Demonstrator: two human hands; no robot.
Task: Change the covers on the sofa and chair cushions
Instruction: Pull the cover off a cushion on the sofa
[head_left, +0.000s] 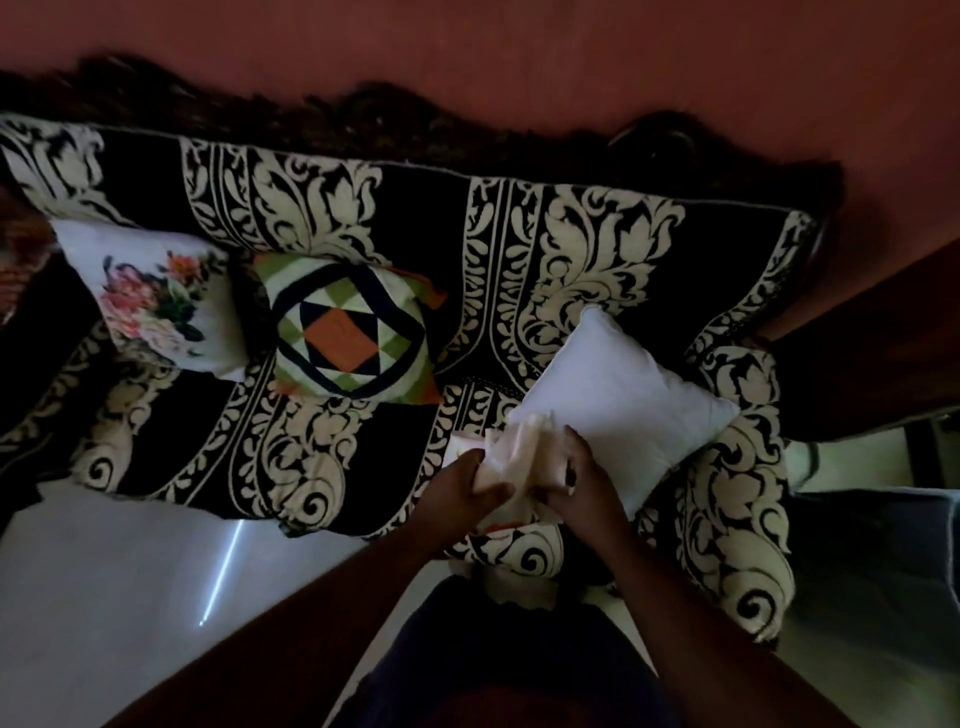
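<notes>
A bare white cushion (623, 395) lies on the right part of the sofa (426, 208), which is draped in a black and cream patterned throw. At the cushion's near corner I hold a bunched cream cover (519, 457). My left hand (467, 483) grips its left side and my right hand (582, 483) grips its right side, the cloth gathered between them. Part of the cover hangs below my hands. A cushion with a geometric orange, green and navy cover (348, 332) leans mid-sofa. Left of it sits a white floral cushion (156, 301).
The pale glossy floor (130, 597) spreads in front of the sofa at the lower left. A reddish wall (519, 47) rises behind. Dark wooden furniture (883, 332) stands right of the sofa arm, with grey cloth (872, 571) below it.
</notes>
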